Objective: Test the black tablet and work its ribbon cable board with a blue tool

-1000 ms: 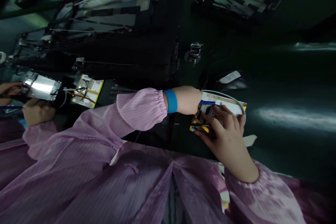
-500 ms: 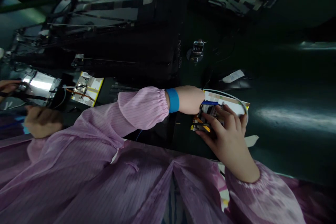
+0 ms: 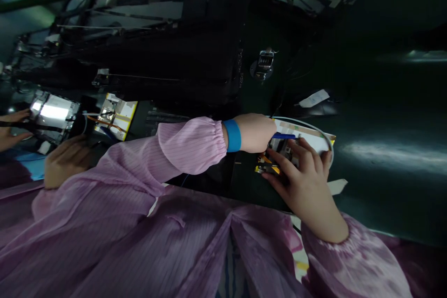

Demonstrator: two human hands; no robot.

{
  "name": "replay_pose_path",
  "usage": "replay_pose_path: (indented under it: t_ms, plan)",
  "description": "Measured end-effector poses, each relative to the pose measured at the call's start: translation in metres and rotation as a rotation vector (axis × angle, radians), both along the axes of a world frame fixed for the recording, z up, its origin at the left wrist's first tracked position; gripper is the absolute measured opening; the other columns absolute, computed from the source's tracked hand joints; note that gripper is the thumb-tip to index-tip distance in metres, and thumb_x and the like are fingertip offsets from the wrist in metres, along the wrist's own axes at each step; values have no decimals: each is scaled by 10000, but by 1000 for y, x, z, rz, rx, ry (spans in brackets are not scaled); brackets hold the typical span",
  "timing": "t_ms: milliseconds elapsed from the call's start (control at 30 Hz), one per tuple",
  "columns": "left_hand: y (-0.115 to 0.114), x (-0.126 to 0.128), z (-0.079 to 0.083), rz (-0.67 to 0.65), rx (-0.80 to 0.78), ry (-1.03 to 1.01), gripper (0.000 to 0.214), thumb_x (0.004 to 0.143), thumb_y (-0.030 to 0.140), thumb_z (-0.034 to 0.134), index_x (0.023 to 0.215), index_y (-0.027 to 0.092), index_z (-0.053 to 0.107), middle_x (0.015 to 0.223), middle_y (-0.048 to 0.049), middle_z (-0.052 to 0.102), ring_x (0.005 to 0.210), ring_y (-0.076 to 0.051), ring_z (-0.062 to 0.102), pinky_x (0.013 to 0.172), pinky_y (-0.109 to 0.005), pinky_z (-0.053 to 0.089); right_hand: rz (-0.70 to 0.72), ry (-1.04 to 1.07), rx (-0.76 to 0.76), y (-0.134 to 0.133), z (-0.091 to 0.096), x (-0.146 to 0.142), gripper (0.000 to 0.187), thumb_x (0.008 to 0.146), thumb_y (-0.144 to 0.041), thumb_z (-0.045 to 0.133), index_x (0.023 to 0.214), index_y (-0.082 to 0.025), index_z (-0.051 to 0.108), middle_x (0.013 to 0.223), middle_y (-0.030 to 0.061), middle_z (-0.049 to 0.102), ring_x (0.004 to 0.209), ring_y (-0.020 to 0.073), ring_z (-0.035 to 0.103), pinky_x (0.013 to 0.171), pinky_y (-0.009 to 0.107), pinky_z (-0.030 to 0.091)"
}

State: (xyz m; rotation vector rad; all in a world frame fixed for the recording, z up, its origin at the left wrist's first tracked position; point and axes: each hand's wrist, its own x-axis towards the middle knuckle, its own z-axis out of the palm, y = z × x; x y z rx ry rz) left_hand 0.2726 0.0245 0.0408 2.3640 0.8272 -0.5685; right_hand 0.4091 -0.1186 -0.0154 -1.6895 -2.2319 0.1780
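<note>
My left hand [image 3: 257, 132], with a blue wristband [image 3: 233, 135], is closed around a slim blue tool [image 3: 284, 136]. The tool's shaft points right over a flat white panel [image 3: 312, 140] with yellow edges and small electronic parts. My right hand [image 3: 304, 178] rests over the panel with its fingers spread and curved, the thumb by the near left edge. Beside the thumb and index finger lies an orange flex strip [image 3: 273, 168]. A pale cable [image 3: 307, 125] arcs around the panel's far side. The tool's tip and the parts beneath my fingers are partly hidden.
A metal tally counter [image 3: 266, 60] and a pale label strip [image 3: 314, 98] lie beyond the panel. To the left, a co-worker's hands [image 3: 68, 160] are near a second panel [image 3: 124, 114]. Dark frames [image 3: 139, 14] stand at the back left.
My hands keep nearly the same place on the panel; the view has shifted slightly. The co-worker's nearer hand has moved right, and a blue tool now shows by it.
</note>
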Motion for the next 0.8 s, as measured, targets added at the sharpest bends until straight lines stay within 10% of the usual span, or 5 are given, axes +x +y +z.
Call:
replay_pose_path:
  t_ms: [800]
  plan:
    - [0, 0, 4, 17, -7, 10, 240, 842, 142, 526, 1011, 92, 690, 962, -148, 699, 938, -257, 661, 743, -299, 498, 35, -174, 22, 2, 11, -6, 400, 906, -410, 523, 1260, -236, 586, 1257, 214, 485, 1208, 448, 446, 905, 696, 378]
